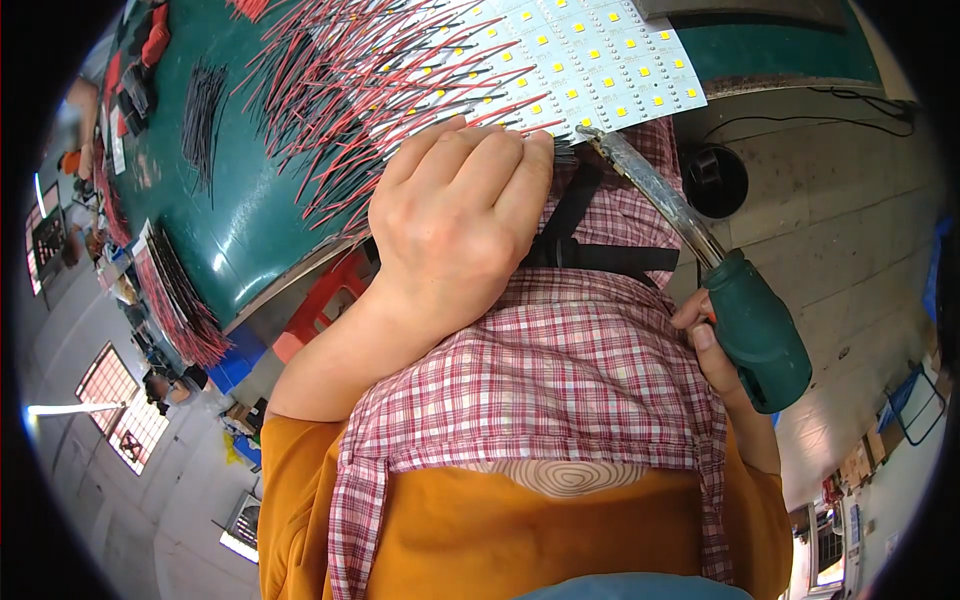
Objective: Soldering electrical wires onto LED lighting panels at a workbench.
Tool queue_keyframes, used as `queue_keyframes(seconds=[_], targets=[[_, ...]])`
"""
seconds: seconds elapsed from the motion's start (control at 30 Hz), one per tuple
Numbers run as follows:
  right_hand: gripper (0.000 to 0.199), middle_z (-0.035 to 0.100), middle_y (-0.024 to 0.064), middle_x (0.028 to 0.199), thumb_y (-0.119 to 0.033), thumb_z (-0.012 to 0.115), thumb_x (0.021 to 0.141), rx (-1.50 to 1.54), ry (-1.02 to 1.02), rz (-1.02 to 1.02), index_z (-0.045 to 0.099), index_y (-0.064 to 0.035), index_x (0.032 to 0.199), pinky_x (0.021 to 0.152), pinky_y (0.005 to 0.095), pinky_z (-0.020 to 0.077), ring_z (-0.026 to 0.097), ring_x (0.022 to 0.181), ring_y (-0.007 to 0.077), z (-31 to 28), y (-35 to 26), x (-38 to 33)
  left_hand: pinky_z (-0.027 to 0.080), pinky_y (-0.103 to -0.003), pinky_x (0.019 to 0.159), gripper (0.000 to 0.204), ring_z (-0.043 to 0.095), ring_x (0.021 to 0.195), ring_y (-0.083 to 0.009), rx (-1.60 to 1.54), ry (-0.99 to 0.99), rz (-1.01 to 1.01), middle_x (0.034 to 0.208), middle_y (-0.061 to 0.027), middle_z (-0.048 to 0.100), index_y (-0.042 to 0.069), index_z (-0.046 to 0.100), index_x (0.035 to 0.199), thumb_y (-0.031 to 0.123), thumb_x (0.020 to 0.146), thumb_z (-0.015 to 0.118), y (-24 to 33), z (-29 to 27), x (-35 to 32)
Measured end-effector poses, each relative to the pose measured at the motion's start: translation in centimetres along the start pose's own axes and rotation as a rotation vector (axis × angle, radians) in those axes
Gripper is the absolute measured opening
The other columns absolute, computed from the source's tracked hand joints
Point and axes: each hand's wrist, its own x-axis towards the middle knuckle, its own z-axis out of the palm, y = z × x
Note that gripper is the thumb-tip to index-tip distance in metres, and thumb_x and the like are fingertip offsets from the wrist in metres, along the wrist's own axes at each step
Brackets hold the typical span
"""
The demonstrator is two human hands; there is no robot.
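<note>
My left hand [455, 215] is closed, knuckles up, at the near edge of a white LED circuit board [590, 60] with rows of small yellow LEDs. Dark ends of a bundle of black wires [564, 152] stick out beside its index finger; the fingertips are hidden. Many red and black wires [340, 110] fan out leftward over the board and table. My right hand [712, 345] grips a soldering iron [760, 330] by its green handle, partly hidden behind it. The iron's tip meets the board's near edge, just right of my left hand.
The green table [240, 240] carries a loose bundle of black wires [203, 115] on the left. Another wired bundle [180, 300] hangs at its left edge. Below stands a red stool [325, 300]. A black bin [714, 180] and a cable [810, 118] lie to the right.
</note>
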Motion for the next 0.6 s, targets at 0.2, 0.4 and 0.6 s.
queue_keyframes(seconds=[0.2,0.4,0.6], targets=[[0.024,0.068,0.0102,0.081,-0.003,0.069,0.077,-0.145,-0.055,0.029,0.058,0.0012,0.098,0.062,0.025,0.0524,0.067,0.071,0.0149,-0.6,-0.2,0.1,0.05,-0.033,0.072,0.021,0.061,0.074,-0.0177,0.012,-0.024,-0.007,0.078,-0.003,0.059,0.004,0.066,0.088,0.009,0.068,0.061,0.0,-0.2,0.2],[0.019,0.067,0.0074,0.078,-0.003,0.069,0.075,0.016,-0.023,0.019,0.063,-0.0019,0.093,0.062,0.0267,0.0518,0.065,0.069,0.0157,-0.4,-0.5,0.3,0.05,-0.033,0.073,0.02,0.061,0.073,-0.0178,0.005,-0.028,-0.007,0.078,-0.0029,0.059,0.003,0.065,0.088,0.009,0.069,0.061,0.2,-0.2,0.3],[0.022,0.067,0.0076,0.079,0.001,0.065,0.079,0.013,0.022,0.012,0.06,0.0013,0.1,0.064,0.0256,0.0528,0.067,0.072,0.0148,0.0,-0.2,0.3,0.049,-0.032,0.067,0.021,0.06,0.072,-0.018,-0.062,-0.034,-0.056,0.078,-0.0026,0.059,0.004,0.065,0.088,0.009,0.068,0.061,0.2,-0.5,0.3]])
